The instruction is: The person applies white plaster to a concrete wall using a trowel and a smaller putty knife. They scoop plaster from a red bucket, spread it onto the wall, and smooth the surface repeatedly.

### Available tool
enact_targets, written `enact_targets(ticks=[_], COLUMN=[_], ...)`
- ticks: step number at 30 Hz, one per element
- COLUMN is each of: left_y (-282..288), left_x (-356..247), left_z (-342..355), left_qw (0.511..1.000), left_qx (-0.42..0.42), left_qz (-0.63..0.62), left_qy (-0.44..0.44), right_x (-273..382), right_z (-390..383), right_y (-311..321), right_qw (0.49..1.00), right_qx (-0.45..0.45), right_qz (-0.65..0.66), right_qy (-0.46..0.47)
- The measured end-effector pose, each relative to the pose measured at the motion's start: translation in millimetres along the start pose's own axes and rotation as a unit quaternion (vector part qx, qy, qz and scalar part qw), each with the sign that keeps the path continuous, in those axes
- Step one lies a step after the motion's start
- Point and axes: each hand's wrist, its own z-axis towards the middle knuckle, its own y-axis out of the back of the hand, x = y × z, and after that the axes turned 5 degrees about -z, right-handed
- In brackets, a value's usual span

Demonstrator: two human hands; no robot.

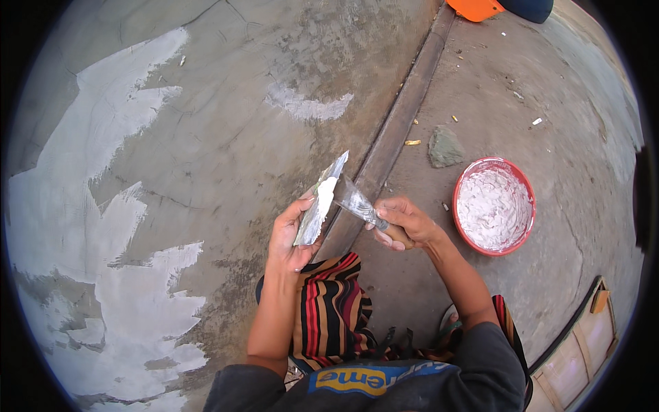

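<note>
My left hand [292,233] is closed on a flat metal plaster blade [312,221], held tilted with a lump of white putty [325,196] along its face. In my right hand [403,223] is a putty knife [360,204], gripped by its wooden handle. Its wide blade, smeared with white, points left toward the putty and stands close to the plate's edge; whether they touch I cannot tell. A red bowl [530,218] of white putty sits on the ground to the right of my right hand.
At left a grey wall [226,137] carries patches of white putty [130,288]. A narrow ledge [391,144] runs along its base. A grey stone [445,147] lies near the bowl. An orange object [475,8] is at the top, and a wooden-framed panel [580,353] at lower right.
</note>
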Motion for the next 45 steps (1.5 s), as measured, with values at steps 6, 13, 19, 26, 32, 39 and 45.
enact_targets(ticks=[6, 13, 19, 26, 32, 39, 45], left_y=[13.9, 21.3, 12.6, 5.1, 13.4, -1.4, 6.5], left_x=[-11.7, -9.0, 1.9, 16.5, 24.0, 22.7, 26.3], left_z=[-3.1, 21.3, 30.1, 24.2, 38.6, 28.4, 37.6], left_qw=[1.000, 0.989, 0.956, 0.877, 0.860, 0.899, 0.870], left_qx=[-0.011, -0.022, -0.036, -0.027, -0.018, -0.018, -0.009], left_qz=[0.020, 0.127, 0.258, 0.420, 0.443, 0.400, 0.440], left_qy=[-0.016, -0.067, -0.135, -0.231, -0.255, -0.179, -0.222], right_x=[-9.9, 18.1, 71.2, 108.6, 99.4, 102.1, 100.8], right_z=[-33.7, -55.6, -55.4, -50.5, -45.3, -37.3, -30.8], right_y=[25.4, 47.8, 15.5, -23.7, -19.4, -9.0, -16.1], right_qw=[0.983, 0.627, 0.674, 0.464, 0.472, 0.502, 0.481], right_qx=[-0.148, -0.301, -0.221, -0.163, -0.163, -0.144, -0.134], right_qz=[-0.099, -0.714, -0.692, -0.870, -0.866, -0.852, -0.866], right_qy=[-0.046, -0.081, -0.134, 0.025, 0.022, -0.028, -0.016])
